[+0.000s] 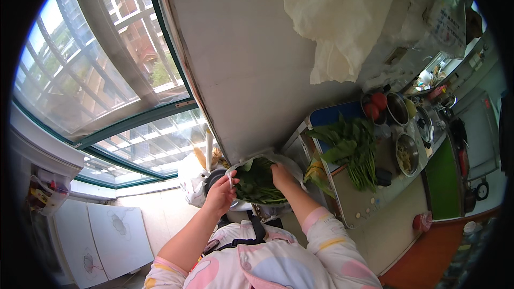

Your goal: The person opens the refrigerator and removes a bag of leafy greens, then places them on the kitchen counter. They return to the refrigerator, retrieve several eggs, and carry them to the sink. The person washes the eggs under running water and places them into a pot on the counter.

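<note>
Just in front of my body is a clear plastic bag full of leafy green vegetables. My left hand pinches the bag's left rim between thumb and fingers. At the bag's right side, my right hand reaches in at the leaves; its fingertips are partly hidden, so whether they grip leaves or the bag's edge cannot be told. To the right, a bunch of leafy greens with long stems lies on a table with a metal edge.
Metal bowls stand along the table's far side, one with red tomatoes, another with cut pieces. A white plastic bag sits left of my hands by the barred window. A white cabinet stands at lower left; a pale cloth hangs above.
</note>
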Tool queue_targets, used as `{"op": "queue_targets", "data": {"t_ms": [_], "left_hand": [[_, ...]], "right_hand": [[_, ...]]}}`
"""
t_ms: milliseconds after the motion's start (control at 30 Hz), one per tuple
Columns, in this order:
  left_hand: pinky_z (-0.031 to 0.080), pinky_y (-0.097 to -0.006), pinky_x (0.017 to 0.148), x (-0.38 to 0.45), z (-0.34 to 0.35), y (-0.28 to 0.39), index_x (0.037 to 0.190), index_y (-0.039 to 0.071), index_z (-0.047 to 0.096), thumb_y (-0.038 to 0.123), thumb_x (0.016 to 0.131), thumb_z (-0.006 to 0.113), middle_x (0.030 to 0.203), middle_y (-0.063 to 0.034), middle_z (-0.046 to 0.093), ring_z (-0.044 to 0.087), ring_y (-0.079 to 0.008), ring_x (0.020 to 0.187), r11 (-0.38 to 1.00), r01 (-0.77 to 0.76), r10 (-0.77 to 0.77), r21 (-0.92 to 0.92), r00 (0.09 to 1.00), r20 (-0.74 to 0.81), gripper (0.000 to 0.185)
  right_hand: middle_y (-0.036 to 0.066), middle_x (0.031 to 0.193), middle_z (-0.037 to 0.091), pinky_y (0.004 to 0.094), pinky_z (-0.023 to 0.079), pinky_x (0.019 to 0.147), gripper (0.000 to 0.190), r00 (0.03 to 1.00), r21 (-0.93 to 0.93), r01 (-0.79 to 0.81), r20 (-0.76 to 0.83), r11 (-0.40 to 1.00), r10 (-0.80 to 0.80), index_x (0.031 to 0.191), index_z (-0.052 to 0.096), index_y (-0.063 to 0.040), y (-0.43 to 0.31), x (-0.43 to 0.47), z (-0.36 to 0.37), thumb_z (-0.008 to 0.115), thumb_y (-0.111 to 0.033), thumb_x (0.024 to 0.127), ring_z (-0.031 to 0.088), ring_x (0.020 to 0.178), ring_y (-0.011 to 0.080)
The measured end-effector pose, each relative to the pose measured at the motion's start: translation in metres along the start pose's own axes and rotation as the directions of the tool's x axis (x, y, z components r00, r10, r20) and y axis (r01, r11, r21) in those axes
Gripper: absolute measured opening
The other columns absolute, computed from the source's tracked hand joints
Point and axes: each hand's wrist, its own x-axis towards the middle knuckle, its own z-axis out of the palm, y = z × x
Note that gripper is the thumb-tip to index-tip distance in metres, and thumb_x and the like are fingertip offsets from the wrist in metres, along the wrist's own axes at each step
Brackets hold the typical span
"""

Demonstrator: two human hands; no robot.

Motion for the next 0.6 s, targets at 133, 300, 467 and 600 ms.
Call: {"op": "queue_targets", "data": {"t_ms": [133,300,467,600], "left_hand": [[0.041,-0.0220,0.058,0.000,-0.002,0.001,0.128,0.012,0.056,0.012,0.095,0.057,0.097,-0.0020,0.063,0.050,-0.0085,0.066,0.999,0.017,-0.017,0.036,1.000,-0.011,0.034],[0.041,-0.0219,0.057,0.002,-0.002,0.002,0.126,0.012,0.058,0.012,0.094,0.057,0.098,-0.0012,0.062,0.049,-0.0083,0.066,0.999,0.013,-0.012,0.045,1.000,-0.021,0.032],[0.041,-0.0217,0.058,0.002,0.002,0.002,0.127,0.012,0.058,0.011,0.095,0.057,0.098,-0.0011,0.062,0.049,-0.0083,0.067,0.998,0.028,-0.026,0.054,0.999,-0.031,0.032],[0.041,-0.0218,0.059,0.003,0.004,0.004,0.127,0.012,0.057,0.010,0.095,0.056,0.098,-0.0012,0.062,0.049,-0.0083,0.067,0.997,0.029,-0.028,0.065,1.000,-0.013,0.032]], "right_hand": [[0.018,0.123,0.058,0.0492,0.050,0.087,0.029,0.980,-0.072,0.083,-0.173,0.994,-0.094,0.122,0.058,-0.007,0.000,0.024,0.004,0.047,-0.010,0.095,0.057,0.109,0.0375],[0.019,0.117,0.062,0.0481,0.050,0.088,0.026,0.977,-0.072,0.033,-0.209,0.997,-0.048,0.115,0.062,-0.007,0.002,0.033,0.014,0.048,-0.012,0.094,0.060,0.107,0.0350],[0.020,0.112,0.064,0.0494,0.049,0.088,0.023,0.984,-0.224,0.048,-0.158,0.973,-0.085,0.106,0.064,-0.003,0.004,0.036,0.014,0.047,-0.009,0.091,0.061,0.102,0.0377],[0.021,0.113,0.063,0.0496,0.049,0.088,0.021,0.983,-0.146,0.077,-0.154,0.986,-0.099,0.101,0.065,-0.001,0.002,0.034,0.009,0.048,-0.007,0.091,0.061,0.104,0.0381]]}}
